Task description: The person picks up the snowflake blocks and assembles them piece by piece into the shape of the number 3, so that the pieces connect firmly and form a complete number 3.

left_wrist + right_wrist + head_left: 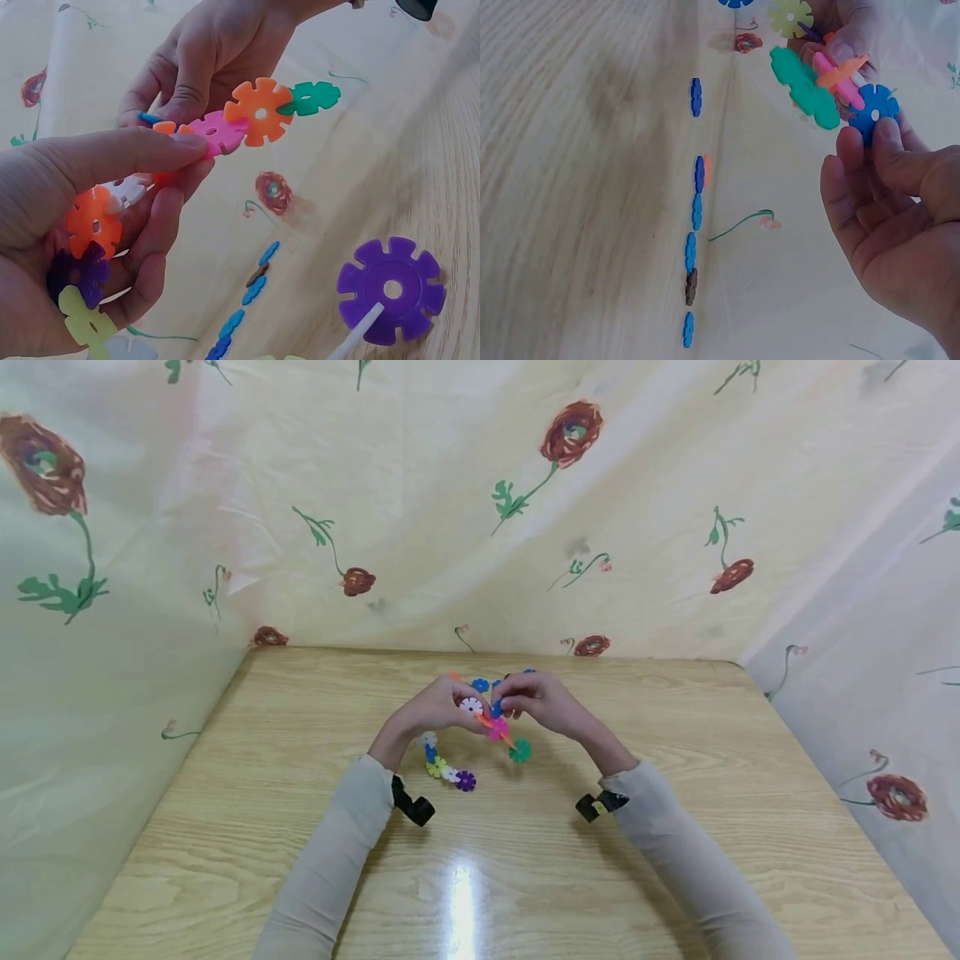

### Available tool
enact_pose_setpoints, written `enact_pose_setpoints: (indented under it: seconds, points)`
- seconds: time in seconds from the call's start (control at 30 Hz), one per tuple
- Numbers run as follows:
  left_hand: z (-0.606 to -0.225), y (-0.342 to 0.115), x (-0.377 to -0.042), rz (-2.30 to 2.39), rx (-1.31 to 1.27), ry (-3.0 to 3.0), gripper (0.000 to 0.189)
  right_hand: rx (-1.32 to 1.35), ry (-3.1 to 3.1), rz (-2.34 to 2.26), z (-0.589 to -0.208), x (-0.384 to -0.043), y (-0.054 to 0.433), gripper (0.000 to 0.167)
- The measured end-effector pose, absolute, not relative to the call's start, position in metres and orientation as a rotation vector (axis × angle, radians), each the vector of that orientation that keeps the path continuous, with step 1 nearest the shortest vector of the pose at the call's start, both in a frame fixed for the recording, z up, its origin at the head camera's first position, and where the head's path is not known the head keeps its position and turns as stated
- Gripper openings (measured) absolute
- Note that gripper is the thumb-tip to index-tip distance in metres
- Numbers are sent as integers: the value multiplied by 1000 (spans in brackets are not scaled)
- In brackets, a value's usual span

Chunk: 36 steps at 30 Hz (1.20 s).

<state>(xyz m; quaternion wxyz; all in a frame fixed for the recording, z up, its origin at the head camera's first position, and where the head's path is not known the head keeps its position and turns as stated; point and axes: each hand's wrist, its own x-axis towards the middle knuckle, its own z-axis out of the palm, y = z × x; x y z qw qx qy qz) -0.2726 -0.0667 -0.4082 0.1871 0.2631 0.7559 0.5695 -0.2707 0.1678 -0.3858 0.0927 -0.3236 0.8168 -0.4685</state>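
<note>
Head view shows both hands meeting over the table [525, 877], with a chain [496, 725] of notched discs held up between them. Take its pink disc [219, 133] as the landmark. To its left, the left hand [441, 705] pinches the chain, thumb tip on the pink disc's edge and fingers curled beneath. To its right, the right hand [549, 703] has a blue disc [874, 112] squeezed between thumb and forefinger, the other fingers loosely bent.

An orange disc [261, 112] joins the pink disc on one side, with a green disc [311, 98] beyond it at the chain's end. On the other side come more orange, then a white disc [471, 705]. Nearer the wearer and left of the pink disc, a run of discs ends in a purple disc [466, 781]; whether it joins the held part is hidden by the left hand. Beyond the pink disc, spare discs lie on the table, a brown disc [691, 287] among them.

The step in hand looks like fitting the blue disc onto the chain close by the pink disc; whether its slot has engaged, I cannot tell. The next move seems to call for lining up notches and pressing firmly while the left pinch steadies the joint.
</note>
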Motion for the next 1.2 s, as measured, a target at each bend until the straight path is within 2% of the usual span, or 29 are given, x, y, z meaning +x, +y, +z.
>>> enact_pose_setpoints:
  seconds: [0.17,0.47,1.2]
  points:
    - [-410,-66,-274,1637,778,2061,7,-1064,2405,-1334,-382,-271,166,18]
    - [-408,-65,-272,1737,721,1997,9,-1011,2446,-1411,-378,-264,164,16]
    - [-405,-62,-269,1727,774,1949,16,-1156,2520,-1582,-391,-243,165,23]
